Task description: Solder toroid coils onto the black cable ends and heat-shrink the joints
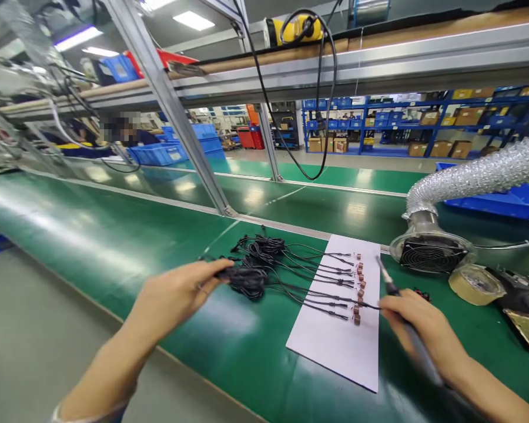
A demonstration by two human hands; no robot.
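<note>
My left hand is closed on one coiled bundle of black cable at the near side of a pile. More black cable bundles lie just behind it. Their split ends stretch right over a white board, towards a column of small copper-coloured coils. At the board's right edge, my right hand grips a soldering iron, its tip pointing up and away. One black cable end reaches that hand's fingertips and seems pinched there. The hand is slightly blurred.
Right of the board stand a fume extractor fan with a silver duct, a tape roll and a dark soldering-iron stand. A metal post rises behind the cables. A black cable loop hangs from the overhead shelf.
</note>
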